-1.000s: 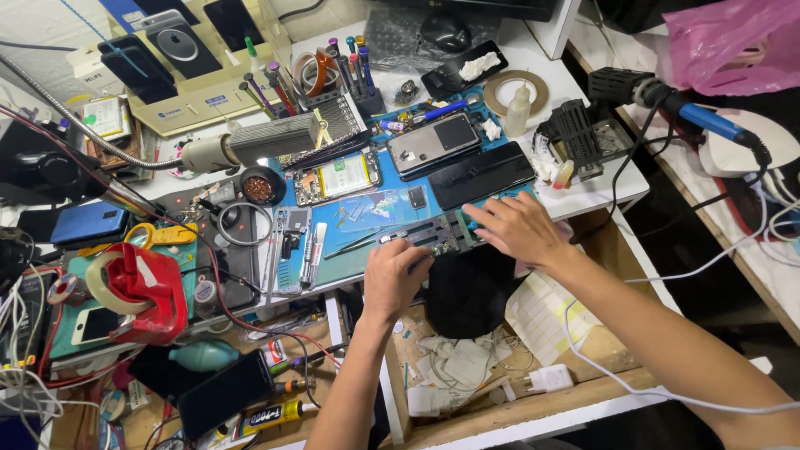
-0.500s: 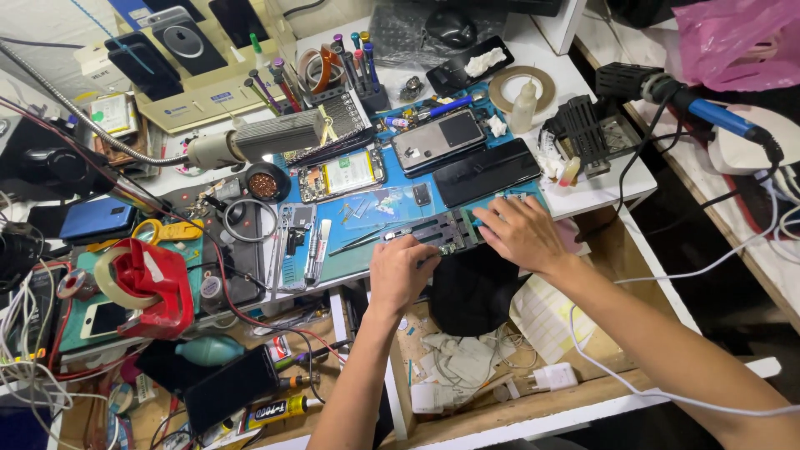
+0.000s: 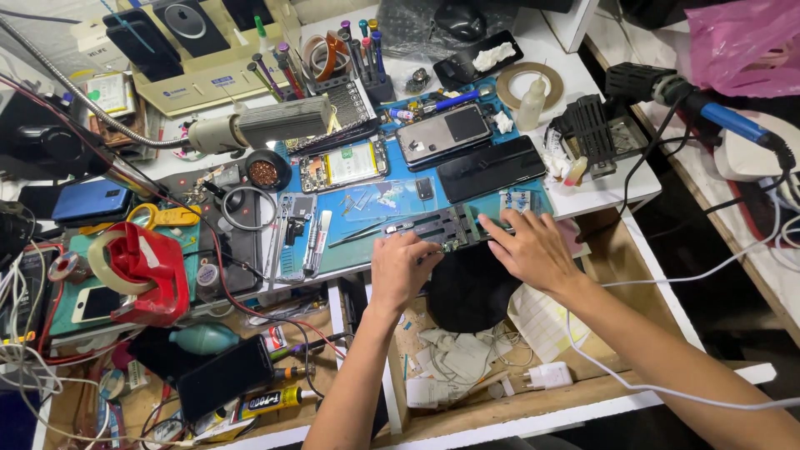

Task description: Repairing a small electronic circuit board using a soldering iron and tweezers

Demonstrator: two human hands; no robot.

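Currently pinning a dark phone frame [image 3: 442,227] at centre frame, on the near edge of the blue mat [image 3: 392,200]: left hand [image 3: 404,268] curled over its lower left end, right hand [image 3: 533,248] flat, fingers spread on its right end, neither visibly gripping it. Sitting right at the worktop [image 3: 617,185] lip above the open drawer [image 3: 500,350], so likely to slide off if nudged. Also risky: tweezers [image 3: 367,232] just beside, easily knocked.

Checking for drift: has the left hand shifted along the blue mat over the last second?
No. The left hand stays at the blue mat's front edge, on the opened phone frame, left of the right hand.
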